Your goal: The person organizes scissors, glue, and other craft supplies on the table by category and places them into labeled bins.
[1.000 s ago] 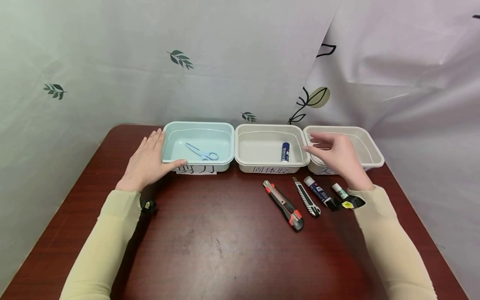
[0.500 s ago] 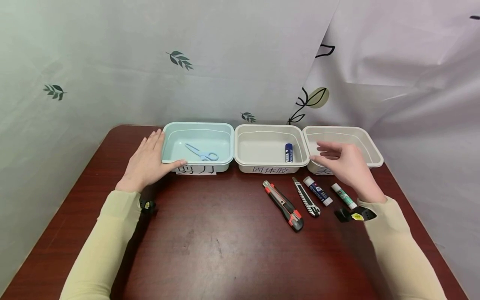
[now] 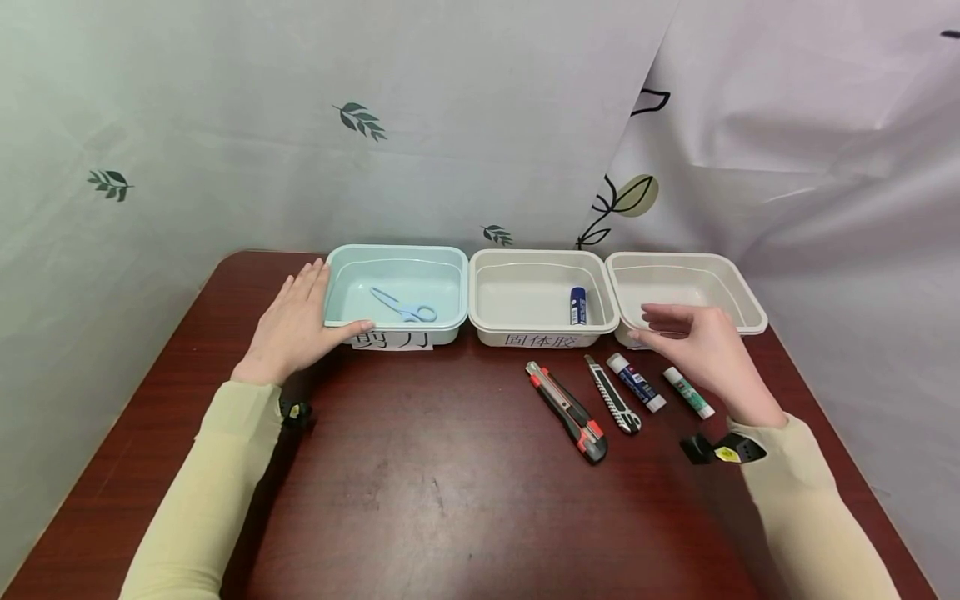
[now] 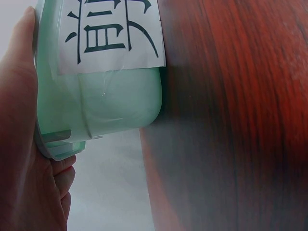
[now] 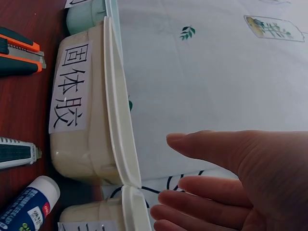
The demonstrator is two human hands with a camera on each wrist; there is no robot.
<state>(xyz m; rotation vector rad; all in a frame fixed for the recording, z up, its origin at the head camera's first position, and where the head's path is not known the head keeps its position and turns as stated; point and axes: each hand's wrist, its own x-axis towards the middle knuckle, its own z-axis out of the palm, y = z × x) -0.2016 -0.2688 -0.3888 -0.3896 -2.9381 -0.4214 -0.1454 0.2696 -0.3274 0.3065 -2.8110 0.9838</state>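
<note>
My left hand (image 3: 296,321) rests on the left end of the light blue bin (image 3: 360,323), fingers laid straight along its side and thumb on the front rim. A pair of light blue scissors (image 3: 405,305) lies in that bin. My right hand (image 3: 697,350) hovers by the front rim of the right-hand beige bin (image 3: 738,292), its thumb apart from the fingers and nothing between them. Below it on the table lie a green-and-white glue stick (image 3: 688,393) and a blue-and-white glue stick (image 3: 636,383). Inside the middle beige bin (image 3: 517,257) is a blue glue stick (image 3: 578,307).
A red-and-black utility knife (image 3: 567,412) and a slimmer black-and-white utility knife (image 3: 613,395) lie on the dark wooden table (image 3: 420,500) in front of the bins. Paper labels with writing are fixed to the bin fronts. A patterned cloth (image 3: 480,125) hangs behind.
My right hand has drawn back from the middle bin, down and to the right. The blue glue stick in the middle bin has shifted slightly right. My left hand stays put.
</note>
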